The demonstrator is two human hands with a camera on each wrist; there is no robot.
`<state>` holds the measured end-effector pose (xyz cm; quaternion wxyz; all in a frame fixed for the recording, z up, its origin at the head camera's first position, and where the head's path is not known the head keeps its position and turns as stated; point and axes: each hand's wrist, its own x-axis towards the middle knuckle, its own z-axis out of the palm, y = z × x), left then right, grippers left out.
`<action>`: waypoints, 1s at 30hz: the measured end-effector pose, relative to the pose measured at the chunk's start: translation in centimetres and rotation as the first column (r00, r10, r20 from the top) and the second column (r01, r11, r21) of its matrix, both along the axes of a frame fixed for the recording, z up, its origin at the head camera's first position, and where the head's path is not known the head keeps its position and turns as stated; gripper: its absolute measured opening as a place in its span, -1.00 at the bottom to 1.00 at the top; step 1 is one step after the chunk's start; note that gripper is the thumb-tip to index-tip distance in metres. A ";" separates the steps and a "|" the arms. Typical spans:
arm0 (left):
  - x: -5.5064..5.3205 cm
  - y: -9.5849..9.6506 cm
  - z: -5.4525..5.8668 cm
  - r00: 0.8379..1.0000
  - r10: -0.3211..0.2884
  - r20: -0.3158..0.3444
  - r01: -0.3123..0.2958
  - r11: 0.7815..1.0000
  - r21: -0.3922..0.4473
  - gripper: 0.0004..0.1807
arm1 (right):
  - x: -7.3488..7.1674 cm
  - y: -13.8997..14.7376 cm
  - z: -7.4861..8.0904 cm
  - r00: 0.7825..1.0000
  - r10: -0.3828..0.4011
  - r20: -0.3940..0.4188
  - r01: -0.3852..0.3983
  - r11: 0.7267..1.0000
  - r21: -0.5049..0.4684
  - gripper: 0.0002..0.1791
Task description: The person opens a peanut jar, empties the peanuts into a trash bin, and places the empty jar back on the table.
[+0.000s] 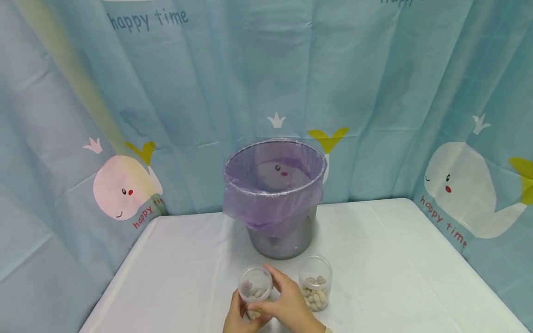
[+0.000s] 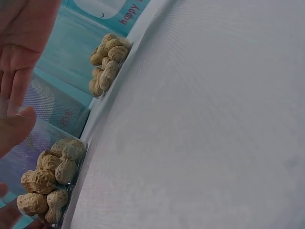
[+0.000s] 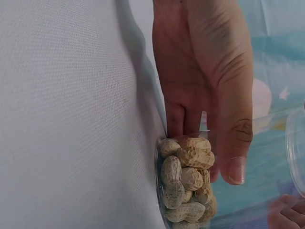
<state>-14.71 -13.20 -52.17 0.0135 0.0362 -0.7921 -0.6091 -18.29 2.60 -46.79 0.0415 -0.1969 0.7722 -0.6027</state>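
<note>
Jar of peanuts (image 1: 255,269): clear, round, roughly upright, between both hands at the near side of the white bench (image 1: 387,259); base at or just above the surface, contact not certain. Contents: peanuts in the shell (image 3: 190,179), filling the lower part.

Left hand (image 1: 245,320): grip open to the jar's width, thumb and fingers curved round its lower part.

Right hand (image 1: 291,298): grip likewise spread to the jar's width, thumb and fingers about the upper part, near the rim.

Second jar (image 1: 315,268): clear, upright, also part-filled with peanuts; on the bench, just beside the right hand.

Bin (image 1: 283,247): grey, standing behind the jars, with a purple bag (image 1: 275,210) folded over its rim.

Curtain (image 1: 216,83): blue, behind and at both sides, printed with pale whales (image 1: 460,180) and white crowns. Lettering: "happy time" in dark blue, upper left; "happy" legible upper right, cut by the frame; "happy time" in red beside the right-hand whale; red "happy tim", partly lost, beside the left-hand one
</note>
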 end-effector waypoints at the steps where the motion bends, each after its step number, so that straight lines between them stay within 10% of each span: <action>1: 0.0 0.0 0.0 1.000 -0.008 -0.001 0.008 1.000 0.004 0.03 | 0.0 0.0 0.0 1.000 0.000 -0.004 0.000 1.000 -0.001 0.04; 30: 0.8 0.1 1.8 0.999 0.043 0.013 -0.042 0.993 -0.111 0.01 | 0.9 0.9 1.3 1.000 0.008 0.025 -0.006 0.997 -0.077 -0.02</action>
